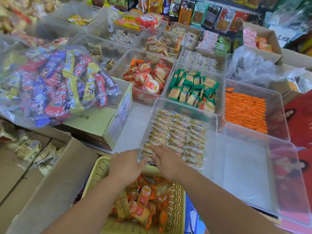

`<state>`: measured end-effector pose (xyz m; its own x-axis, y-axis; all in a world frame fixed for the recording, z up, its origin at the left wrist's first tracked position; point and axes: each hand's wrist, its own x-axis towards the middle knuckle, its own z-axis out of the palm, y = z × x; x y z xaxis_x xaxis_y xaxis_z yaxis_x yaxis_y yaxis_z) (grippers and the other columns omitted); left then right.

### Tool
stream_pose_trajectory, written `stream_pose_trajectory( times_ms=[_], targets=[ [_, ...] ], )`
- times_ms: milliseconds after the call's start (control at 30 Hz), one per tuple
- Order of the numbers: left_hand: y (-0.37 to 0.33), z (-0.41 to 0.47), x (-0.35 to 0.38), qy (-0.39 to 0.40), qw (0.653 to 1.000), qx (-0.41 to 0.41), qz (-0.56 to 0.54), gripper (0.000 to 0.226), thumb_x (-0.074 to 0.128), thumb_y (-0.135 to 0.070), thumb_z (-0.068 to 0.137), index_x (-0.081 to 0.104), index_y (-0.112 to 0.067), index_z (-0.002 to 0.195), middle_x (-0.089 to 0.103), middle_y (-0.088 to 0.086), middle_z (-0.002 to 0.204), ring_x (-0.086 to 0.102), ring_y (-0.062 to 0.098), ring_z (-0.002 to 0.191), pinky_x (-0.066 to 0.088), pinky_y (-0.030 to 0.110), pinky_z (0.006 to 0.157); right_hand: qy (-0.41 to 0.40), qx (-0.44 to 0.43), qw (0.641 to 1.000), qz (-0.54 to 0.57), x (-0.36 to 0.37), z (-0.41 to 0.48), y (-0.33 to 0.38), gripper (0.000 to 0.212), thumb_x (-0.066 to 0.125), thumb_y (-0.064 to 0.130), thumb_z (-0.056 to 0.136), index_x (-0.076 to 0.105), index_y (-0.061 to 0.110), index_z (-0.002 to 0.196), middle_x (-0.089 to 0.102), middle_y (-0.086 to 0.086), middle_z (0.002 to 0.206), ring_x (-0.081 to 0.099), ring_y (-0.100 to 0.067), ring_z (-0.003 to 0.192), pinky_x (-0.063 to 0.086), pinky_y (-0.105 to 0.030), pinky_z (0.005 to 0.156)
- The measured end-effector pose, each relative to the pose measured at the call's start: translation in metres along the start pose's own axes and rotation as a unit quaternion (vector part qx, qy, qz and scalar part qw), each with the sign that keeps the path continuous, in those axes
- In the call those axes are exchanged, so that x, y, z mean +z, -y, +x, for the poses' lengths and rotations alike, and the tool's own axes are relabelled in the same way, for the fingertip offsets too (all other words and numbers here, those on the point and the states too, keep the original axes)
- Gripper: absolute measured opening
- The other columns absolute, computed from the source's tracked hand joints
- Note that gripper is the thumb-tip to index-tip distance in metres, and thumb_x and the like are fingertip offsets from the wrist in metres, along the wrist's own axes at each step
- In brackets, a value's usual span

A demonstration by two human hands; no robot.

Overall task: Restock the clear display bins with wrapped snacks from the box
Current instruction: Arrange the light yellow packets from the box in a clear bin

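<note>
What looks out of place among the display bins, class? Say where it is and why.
Two orange packets lie at the far left corner of the clear bin of red-wrapped round crackers, differing from everything else in it. They resemble the orange sticks stocked farther right.

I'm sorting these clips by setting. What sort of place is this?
Most likely a small snack shop or market stall: rows of clear display bins hold sorted wrapped snacks, packaged goods hang along the back wall, and an opened cardboard box of stock stands at the left.
</note>
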<state>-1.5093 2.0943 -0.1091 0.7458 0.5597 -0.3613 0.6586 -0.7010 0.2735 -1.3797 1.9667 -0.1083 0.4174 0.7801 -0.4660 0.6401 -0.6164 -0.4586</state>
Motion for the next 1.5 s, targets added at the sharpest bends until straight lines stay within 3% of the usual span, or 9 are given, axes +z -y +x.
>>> stream_pose_trajectory(
  times_ms=[233, 367, 600, 833, 967, 1033, 1133, 1333, 1500],
  targets=[
    [0.008, -0.017, -0.005, -0.037, 0.996, 0.041, -0.064, 0.065, 0.048, -0.057, 0.101, 0.042, -0.021, 0.155, 0.053, 0.001, 0.150, 0.044, 0.024, 0.140, 0.034, 0.039, 0.115, -0.005, 0.009, 1.000, -0.023, -0.019, -0.004, 0.005, 0.063, 0.039, 0.054, 0.102, 0.023, 0.031, 0.158, 0.030, -0.002, 0.162, 0.026, -0.031, 0.147, 0.027, -0.049, 0.119],
    [0.033, -0.047, -0.021, -0.171, 0.973, 0.065, -0.143, 0.053, 0.061, -0.046, 0.096, 0.058, -0.018, 0.142, 0.062, 0.002, 0.137, 0.050, 0.026, 0.130, 0.040, 0.044, 0.110, -0.098, -0.040, 0.993, -0.046, -0.029, -0.010, 0.031, 0.068, 0.042, 0.065, 0.096, 0.033, 0.031, 0.154, 0.034, 0.002, 0.159, 0.025, -0.024, 0.147, 0.025, -0.046, 0.120],
    [0.155, -0.060, -0.056, -0.322, 0.901, -0.151, -0.247, 0.041, 0.066, -0.049, 0.087, 0.066, -0.025, 0.120, 0.064, -0.006, 0.113, 0.059, 0.022, 0.107, 0.050, 0.042, 0.092, -0.063, -0.235, 0.969, -0.043, 0.003, 0.007, 0.126, 0.052, 0.044, 0.047, 0.102, 0.037, 0.035, 0.152, 0.026, 0.003, 0.162, 0.020, -0.020, 0.147, 0.028, -0.044, 0.118],
    [0.247, -0.020, -0.056, -0.179, 0.729, -0.411, -0.517, 0.044, 0.071, -0.045, 0.091, 0.054, -0.022, 0.123, 0.061, 0.009, 0.123, 0.061, 0.031, 0.097, 0.050, 0.040, 0.082, 0.002, -0.296, 0.951, -0.087, 0.045, 0.047, 0.183, 0.051, 0.037, 0.039, 0.106, 0.026, 0.041, 0.156, -0.006, 0.012, 0.168, -0.003, -0.021, 0.155, 0.029, -0.046, 0.116],
    [0.278, 0.004, -0.038, -0.177, 0.663, -0.442, -0.577, 0.065, 0.064, -0.048, 0.096, 0.052, -0.006, 0.144, 0.056, 0.010, 0.141, 0.052, 0.036, 0.131, 0.040, 0.040, 0.099, -0.008, -0.278, 0.956, -0.089, 0.051, 0.053, 0.183, 0.056, 0.039, 0.040, 0.104, 0.017, 0.046, 0.155, 0.019, 0.005, 0.165, 0.014, -0.024, 0.153, 0.035, -0.047, 0.114],
    [0.289, 0.013, -0.030, -0.181, 0.645, -0.449, -0.592, 0.066, 0.058, -0.048, 0.100, 0.048, -0.006, 0.149, 0.050, 0.017, 0.151, 0.047, 0.036, 0.137, 0.038, 0.041, 0.109, -0.054, -0.286, 0.955, -0.056, 0.052, 0.052, 0.189, 0.056, 0.048, 0.038, 0.100, 0.024, 0.048, 0.150, 0.019, 0.002, 0.163, 0.028, -0.025, 0.147, 0.043, -0.046, 0.108],
    [0.302, 0.020, -0.020, -0.160, 0.634, -0.476, -0.589, 0.060, 0.061, -0.042, 0.100, 0.050, -0.005, 0.147, 0.053, 0.018, 0.148, 0.052, 0.037, 0.133, 0.041, 0.047, 0.112, -0.058, -0.317, 0.945, -0.062, 0.055, 0.055, 0.203, 0.052, 0.046, 0.038, 0.100, 0.029, 0.049, 0.148, -0.001, 0.008, 0.168, 0.014, -0.023, 0.153, 0.038, -0.046, 0.109],
    [0.298, 0.022, -0.023, -0.080, 0.596, -0.508, -0.617, 0.049, 0.080, -0.045, 0.084, 0.051, -0.017, 0.110, 0.052, 0.006, 0.096, 0.055, 0.030, 0.084, 0.046, 0.039, 0.068, -0.025, -0.294, 0.954, -0.043, 0.055, 0.067, 0.210, 0.042, 0.043, 0.037, 0.103, 0.040, 0.049, 0.143, 0.011, 0.017, 0.165, 0.002, -0.018, 0.155, 0.037, -0.042, 0.115],
    [0.296, 0.023, -0.019, -0.054, 0.586, -0.497, -0.638, 0.073, 0.085, -0.047, 0.073, 0.059, -0.014, 0.132, 0.058, 0.010, 0.141, 0.051, 0.032, 0.133, 0.044, 0.044, 0.100, -0.016, -0.291, 0.956, -0.029, 0.057, 0.069, 0.212, 0.037, 0.043, 0.035, 0.103, 0.041, 0.048, 0.138, 0.011, 0.019, 0.163, 0.001, -0.018, 0.155, 0.041, -0.040, 0.111]
  ],
)
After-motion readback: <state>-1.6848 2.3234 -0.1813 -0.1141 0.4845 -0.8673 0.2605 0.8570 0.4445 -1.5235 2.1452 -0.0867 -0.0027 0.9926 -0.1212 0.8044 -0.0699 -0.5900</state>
